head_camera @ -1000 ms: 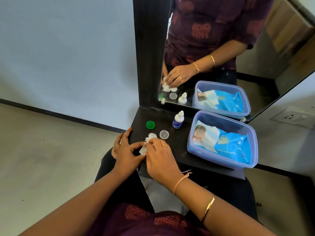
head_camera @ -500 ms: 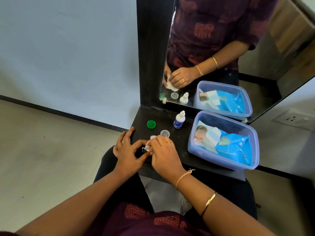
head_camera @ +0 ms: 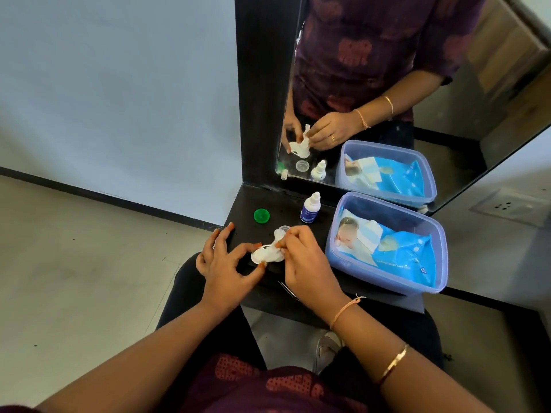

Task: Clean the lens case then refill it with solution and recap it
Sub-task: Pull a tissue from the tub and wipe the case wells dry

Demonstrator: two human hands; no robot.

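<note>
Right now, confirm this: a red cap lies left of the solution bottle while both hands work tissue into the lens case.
The cap is green, not red. The head view shows it left of the solution bottle, while the left hand and right hand work tissue into the lens case.
</note>
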